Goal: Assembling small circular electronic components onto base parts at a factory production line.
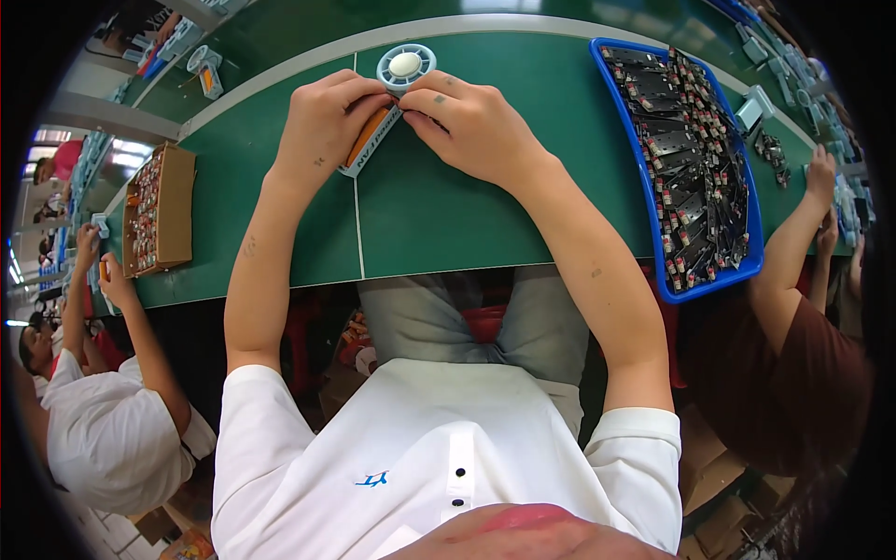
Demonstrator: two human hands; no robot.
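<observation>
The small fan was at about twelve o'clock, a bit toward eleven, up over the green table. Its pale blue round head pointed to twelve, and its handle slanted down toward seven. The side of the handle was pale, and an orange part showed along it.

The left hand came from about seven, with its fingers bent and pinching the top of the handle. The right hand came from about five, and its thumb and fingers pinched the fan just under the round head. I could not tell if a tiny bit was caught between the fingertips, because the hands hid that spot.

The fan looked light, so fingertips seemed enough to hold it up. It looked like hard, smooth plastic, stiff and maybe a little slippery. The thin spokes of the head looked easy to snap, so that seemed a bad place to squeeze. The long, flat sides of the handle looked like the best place to grab, with a gentle pinch near the neck to keep it from twisting.

At two o'clock sat a blue tray full of black parts. Toward ten stood a brown cardboard box.
</observation>
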